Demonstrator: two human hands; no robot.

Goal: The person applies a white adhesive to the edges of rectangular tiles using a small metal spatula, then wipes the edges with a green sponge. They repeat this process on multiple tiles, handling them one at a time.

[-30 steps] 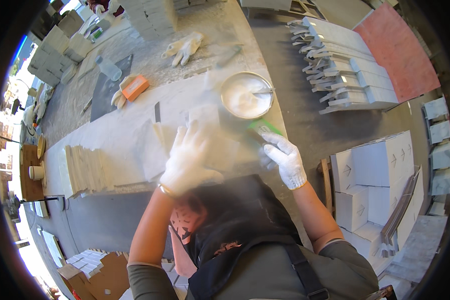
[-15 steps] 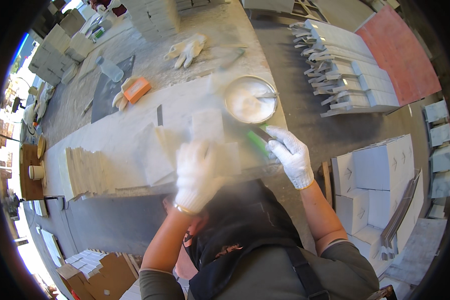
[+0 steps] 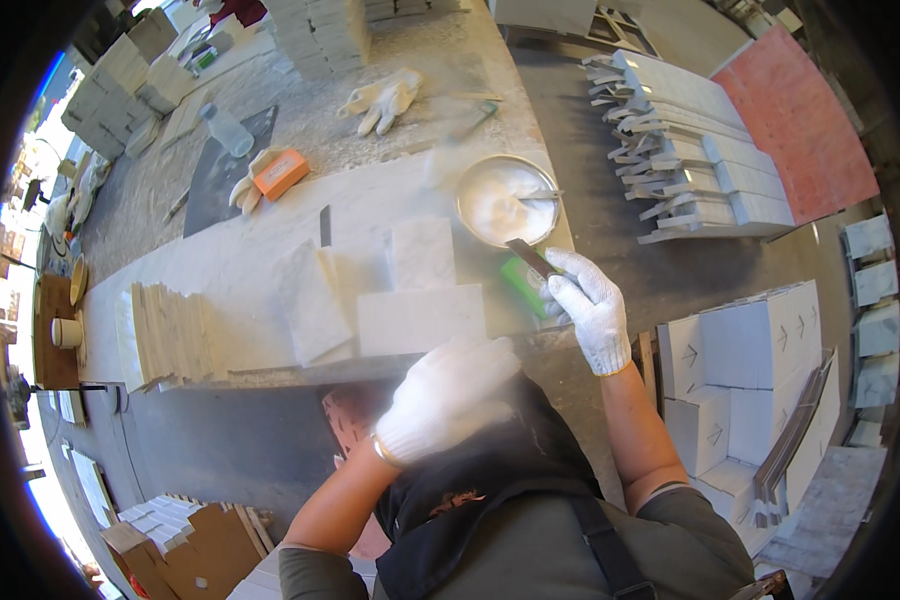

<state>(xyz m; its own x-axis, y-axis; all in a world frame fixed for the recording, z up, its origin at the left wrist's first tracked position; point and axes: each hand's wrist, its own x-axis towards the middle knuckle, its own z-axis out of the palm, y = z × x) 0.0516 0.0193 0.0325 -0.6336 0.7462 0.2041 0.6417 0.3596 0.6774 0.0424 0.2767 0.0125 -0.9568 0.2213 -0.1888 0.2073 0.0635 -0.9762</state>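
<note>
My right hand [image 3: 595, 310], in a white knit glove, is closed around a narrow dark flat strip [image 3: 532, 258] whose tip points toward a round metal bowl [image 3: 462, 222]. White powder or paste fills the bowl, and a metal tool [image 3: 540, 194] rests across it. Beside my right fingers lies a green-and-white item [image 3: 520, 288], partly hidden. In front of my apron, just off the table edge, my gloved left hand [image 3: 450, 395] is smeared by motion, so its fingers are unclear. Nearest to it is a pale stone tile [image 3: 420, 318], next to another tile [image 3: 422, 255] and overlapping tiles [image 3: 312, 305].
A row of upright tiles [image 3: 165, 335] stands at the table's left. Farther back are an orange box [image 3: 281, 174], a plastic bottle [image 3: 227, 132], loose gloves [image 3: 382, 100] and tile stacks [image 3: 315, 35]. White cartons [image 3: 740, 350] and a loaded rack [image 3: 710, 150] stand on the right.
My left hand has moved from over the tiles toward my body, off the table edge. My right hand stays near the bowl, with the dark strip now showing more clearly.
</note>
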